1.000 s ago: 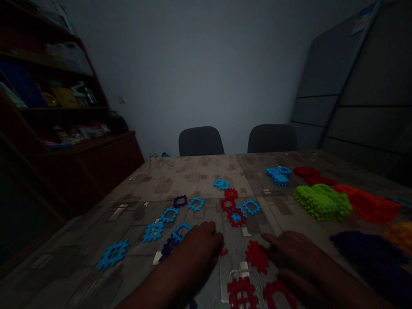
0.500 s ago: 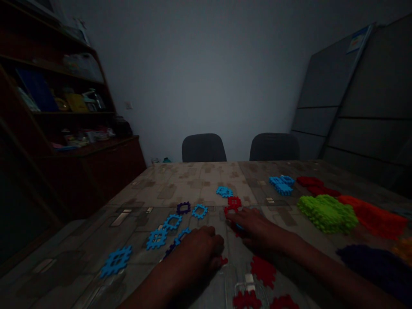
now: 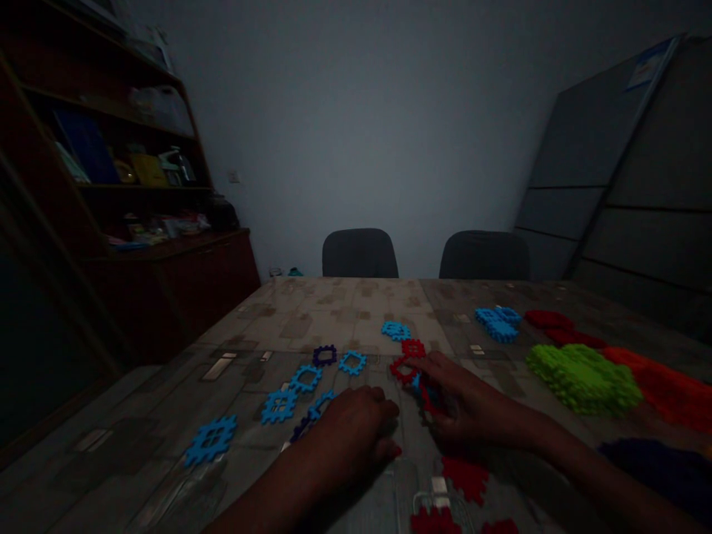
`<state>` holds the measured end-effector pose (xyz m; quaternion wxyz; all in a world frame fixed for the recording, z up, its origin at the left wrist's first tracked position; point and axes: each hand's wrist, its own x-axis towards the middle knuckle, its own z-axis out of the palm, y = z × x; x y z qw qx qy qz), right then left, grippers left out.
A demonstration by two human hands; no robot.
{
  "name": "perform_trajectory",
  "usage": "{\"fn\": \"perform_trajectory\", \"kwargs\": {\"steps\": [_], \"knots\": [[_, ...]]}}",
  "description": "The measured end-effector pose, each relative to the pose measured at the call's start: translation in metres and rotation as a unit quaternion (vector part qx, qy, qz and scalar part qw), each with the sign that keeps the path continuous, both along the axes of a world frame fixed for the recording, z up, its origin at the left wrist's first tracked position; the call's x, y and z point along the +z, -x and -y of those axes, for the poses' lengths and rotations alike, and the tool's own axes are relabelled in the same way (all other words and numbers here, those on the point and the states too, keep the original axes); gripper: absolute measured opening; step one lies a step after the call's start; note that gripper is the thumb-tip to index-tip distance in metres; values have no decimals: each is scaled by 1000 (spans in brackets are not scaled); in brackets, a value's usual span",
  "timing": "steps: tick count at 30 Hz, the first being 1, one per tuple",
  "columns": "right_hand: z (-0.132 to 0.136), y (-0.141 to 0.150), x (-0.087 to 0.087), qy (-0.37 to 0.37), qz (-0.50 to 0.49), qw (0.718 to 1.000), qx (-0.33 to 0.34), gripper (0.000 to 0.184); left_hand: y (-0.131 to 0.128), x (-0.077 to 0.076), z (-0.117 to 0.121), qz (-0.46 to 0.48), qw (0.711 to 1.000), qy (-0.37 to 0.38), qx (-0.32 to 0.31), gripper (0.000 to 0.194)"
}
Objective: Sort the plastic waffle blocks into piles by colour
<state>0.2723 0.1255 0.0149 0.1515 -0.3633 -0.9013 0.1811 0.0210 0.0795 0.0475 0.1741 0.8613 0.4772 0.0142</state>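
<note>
My right hand (image 3: 467, 404) reaches forward, its fingers gripping a cluster of linked red and blue plastic lattice pieces (image 3: 426, 393), which is partly hidden by the fingers. A red ring piece (image 3: 401, 369) lies just left of those fingertips. My left hand (image 3: 356, 426) rests curled on the patterned table (image 3: 334, 319), holding nothing visible. A small red piece (image 3: 396, 450) sits at its fingertips, and a blue ring piece (image 3: 321, 405) lies by its knuckles. Further left lies a blue lattice piece (image 3: 278, 406). Red lattice pieces (image 3: 465, 478) lie in front of my right hand.
Heaps of green (image 3: 584, 378), orange-red (image 3: 667, 393) and dark purple (image 3: 656, 467) pieces lie along the table's right side. Blue (image 3: 498, 324) and red (image 3: 548, 320) stacks stand beyond them. A dark shelf unit (image 3: 133, 193) stands left, with chairs (image 3: 360, 254) past the far edge.
My right hand has moved forward from the front of the table onto the red-and-blue cluster and grips it. My left hand has barely moved. The view has shifted slightly.
</note>
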Motion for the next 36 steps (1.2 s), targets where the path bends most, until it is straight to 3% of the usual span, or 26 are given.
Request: {"fn": "perform_trajectory", "kwargs": {"steps": [6,8,11,16,19,23,26,28,32,36], "knots": [[72,-6,10,58,-112,992,3,53,5,3,-2,16,1000,4,-2,20],[92,-4,7,93,-129,987,10,41,6,3,-2,19,1000,4,-4,19],[106,-1,-7,117,-145,982,18,37,7,1,-2,18,1000,2,-5,15],[106,-2,-35,80,-138,987,-1,22,6,0,-2,12,1000,1,-15,21],[101,-12,-42,34,-122,992,-23,12,4,5,0,11,999,15,-31,13],[101,-26,-26,14,-119,993,-7,31,-5,14,14,4,997,36,-63,10],[104,-29,-6,21,-95,995,-34,21,-21,11,31,-23,996,49,-71,46],[105,-29,1,18,-95,995,-39,14,-35,1,42,-64,993,66,-77,56],[103,-31,0,3,-92,995,-40,13,-55,-22,52,-124,987,81,-63,35],[101,-35,-4,-8,-76,996,-52,17,-60,-27,51,-147,984,85,-52,34]]}}
